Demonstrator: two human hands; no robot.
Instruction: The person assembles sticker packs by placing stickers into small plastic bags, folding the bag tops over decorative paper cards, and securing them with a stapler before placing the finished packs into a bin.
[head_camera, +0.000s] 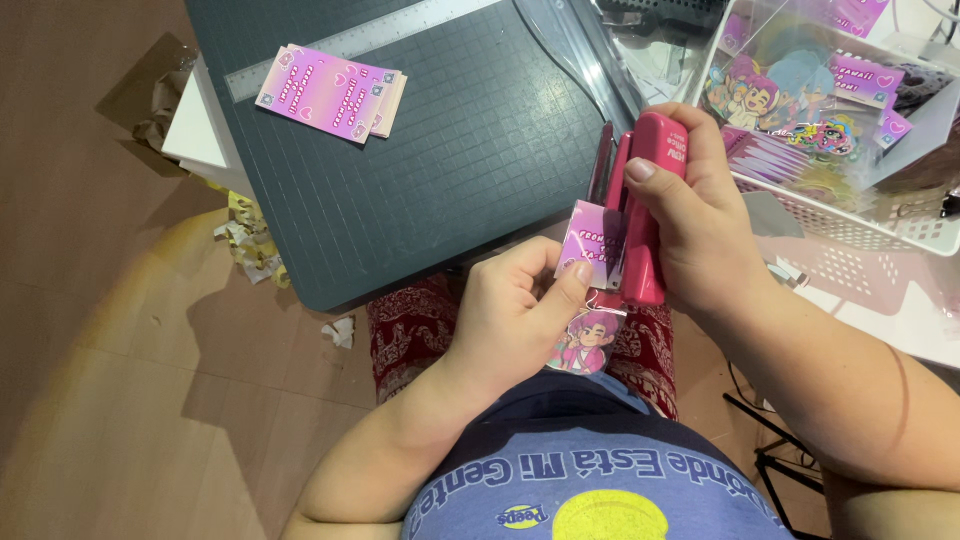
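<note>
Wooden floor, one dark gridded cutting mat (450, 150), and two hands at work above a lap.

Head view: the right hand (700, 225) has its fingers clamped around one pink stapler (645, 205); the left hand (515, 310) pinches one pink card (592, 243) with a small character charm (590, 340) hanging beneath, the card's edge in the stapler's mouth. One small stack of pink cards (333, 92) lies on the mat; one white basket (860, 215) of stickers sits on the right.

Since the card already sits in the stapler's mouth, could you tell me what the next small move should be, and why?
Probably squeeze the pink stapler shut with the right hand: the left hand pinches the pink card between its jaws, with the bagged charm hanging below.
</note>
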